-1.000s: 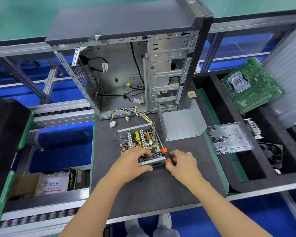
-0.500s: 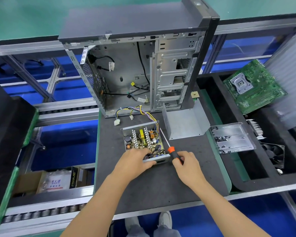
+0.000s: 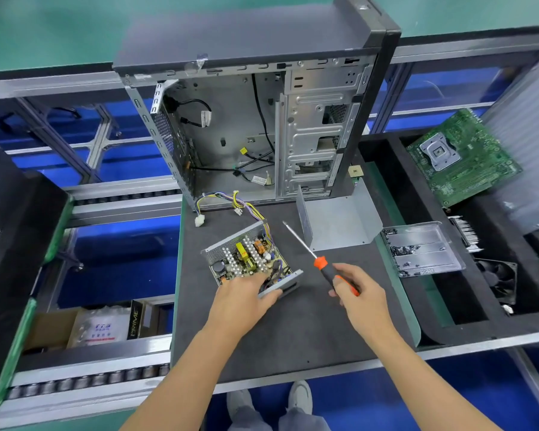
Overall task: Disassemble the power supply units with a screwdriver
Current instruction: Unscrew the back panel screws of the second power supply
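The left hand (image 3: 243,298) is gripping the power supply unit (image 3: 249,259) just in front of the computer case (image 3: 262,119); the right hand (image 3: 360,293) is holding the screwdriver (image 3: 319,261) beside it. Best steadying the unit before seating the tip squarely.

The power supply unit (image 3: 249,259) lies on the tabletop (image 3: 293,331) just beyond the left fingers (image 3: 263,283); the computer case (image 3: 262,119) stands behind it, the screwdriver (image 3: 321,262) to its right.
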A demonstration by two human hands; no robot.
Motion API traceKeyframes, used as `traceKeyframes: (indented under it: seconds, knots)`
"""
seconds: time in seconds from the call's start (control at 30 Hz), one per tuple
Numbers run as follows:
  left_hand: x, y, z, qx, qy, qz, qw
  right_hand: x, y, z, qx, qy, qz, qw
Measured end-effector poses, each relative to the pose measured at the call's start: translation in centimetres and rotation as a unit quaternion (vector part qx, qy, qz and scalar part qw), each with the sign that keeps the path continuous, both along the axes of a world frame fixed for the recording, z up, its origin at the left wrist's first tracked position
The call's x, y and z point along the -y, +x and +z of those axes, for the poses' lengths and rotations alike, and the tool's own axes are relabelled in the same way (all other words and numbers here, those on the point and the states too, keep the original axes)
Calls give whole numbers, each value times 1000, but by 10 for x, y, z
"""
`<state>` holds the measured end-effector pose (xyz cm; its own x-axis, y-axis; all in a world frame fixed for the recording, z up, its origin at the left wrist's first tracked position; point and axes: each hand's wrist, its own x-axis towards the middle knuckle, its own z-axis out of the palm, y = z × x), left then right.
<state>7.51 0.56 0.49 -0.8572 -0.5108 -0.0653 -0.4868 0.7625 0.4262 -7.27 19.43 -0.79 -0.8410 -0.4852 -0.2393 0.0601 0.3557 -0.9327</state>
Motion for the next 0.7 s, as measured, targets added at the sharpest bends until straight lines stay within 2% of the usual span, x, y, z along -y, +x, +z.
traceKeyframes:
  seconds: [0.23, 0.47, 0.7]
  knots:
    - [-1, 3, -10, -42, 33, 33, 998, -2, -12, 31, -50, -56, -5, 997]
    - [-2, 7, -13, -40, 73, 38, 996, 13, -33, 67, -72, -135, -82, 985]
    - [2, 7, -10, -44, 52, 11, 998, 22, -45, 72, -27, -184, -153, 971]
